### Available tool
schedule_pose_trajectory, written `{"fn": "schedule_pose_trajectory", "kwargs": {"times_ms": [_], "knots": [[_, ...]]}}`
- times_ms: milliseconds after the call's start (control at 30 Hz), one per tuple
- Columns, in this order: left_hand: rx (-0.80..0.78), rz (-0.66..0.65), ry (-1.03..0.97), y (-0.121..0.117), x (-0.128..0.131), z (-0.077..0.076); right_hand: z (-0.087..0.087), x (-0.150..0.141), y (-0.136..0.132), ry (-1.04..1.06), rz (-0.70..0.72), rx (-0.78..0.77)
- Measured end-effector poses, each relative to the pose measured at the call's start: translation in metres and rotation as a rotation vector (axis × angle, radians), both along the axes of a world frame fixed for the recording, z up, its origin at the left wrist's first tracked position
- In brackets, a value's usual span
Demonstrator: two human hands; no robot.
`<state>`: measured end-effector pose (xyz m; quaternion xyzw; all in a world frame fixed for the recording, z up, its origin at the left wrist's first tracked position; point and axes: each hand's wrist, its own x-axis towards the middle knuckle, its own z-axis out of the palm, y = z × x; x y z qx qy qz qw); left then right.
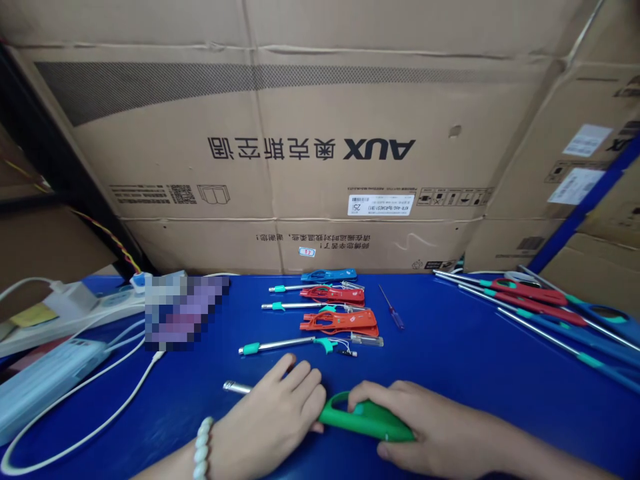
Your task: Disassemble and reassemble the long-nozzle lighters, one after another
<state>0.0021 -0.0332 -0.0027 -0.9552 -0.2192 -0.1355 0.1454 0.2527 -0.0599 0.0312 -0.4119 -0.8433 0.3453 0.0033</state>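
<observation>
Between my two hands lies a green long-nosed gas lighter [367,421], its metal tube pointing left. My left hand [273,417], with a beaded bracelet at the wrist, is closed over the front part, and the silver tip shows beyond it. My right hand [415,423] wraps the green handle, with a finger at the trigger loop. Just behind lie lighter parts in rows: an orange handle shell [340,323], a red handle shell [333,293] and a blue handle shell [330,275]. Metal tubes with teal pieces, such as the nearest tube [280,346], lie beside them.
A small purple screwdriver [395,316] lies right of the shells. Several whole lighters [555,320] are piled at the right. On the left are a power strip [113,308], a light-blue power bank [55,387] and a looping white cable [127,407]. A cardboard wall [300,93] stands behind.
</observation>
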Motion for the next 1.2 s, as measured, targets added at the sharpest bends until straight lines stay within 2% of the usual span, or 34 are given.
{"fn": "schedule_pose_trajectory", "kwargs": {"times_ms": [200,400,533,633,700,733,833,933,1033,1133,1200], "knots": [[-0.307,0.005,0.146,0.003,-0.002,0.011,-0.017,-0.009,-0.004,-0.074,0.150,0.416],[-0.456,0.054,0.214,-0.002,-0.006,0.021,-0.034,-0.014,-0.009,-0.230,0.220,0.775],[-0.504,0.070,0.236,-0.004,-0.011,0.028,-0.046,-0.014,-0.010,-0.240,0.234,0.907],[-0.522,0.047,0.233,-0.004,-0.013,0.029,-0.049,-0.014,-0.010,-0.249,0.245,0.960],[-0.503,0.053,0.229,-0.003,-0.013,0.027,-0.043,-0.015,-0.009,-0.233,0.225,0.894],[-0.480,0.059,0.226,-0.003,-0.012,0.026,-0.037,-0.015,-0.009,-0.212,0.203,0.812],[-0.383,0.063,0.212,-0.002,-0.009,0.022,-0.018,-0.014,-0.006,-0.113,0.146,0.421],[-0.302,0.054,0.194,-0.003,-0.005,0.019,-0.005,-0.008,-0.004,-0.004,0.073,0.200],[-0.214,0.048,0.162,-0.003,-0.003,0.016,-0.003,0.000,0.000,0.034,-0.008,0.082],[-0.144,0.044,0.151,-0.003,-0.002,0.013,-0.003,0.004,0.004,0.070,-0.009,0.026],[-0.153,0.055,0.171,-0.003,-0.002,0.014,-0.002,0.005,0.006,0.087,0.010,0.026]]}}
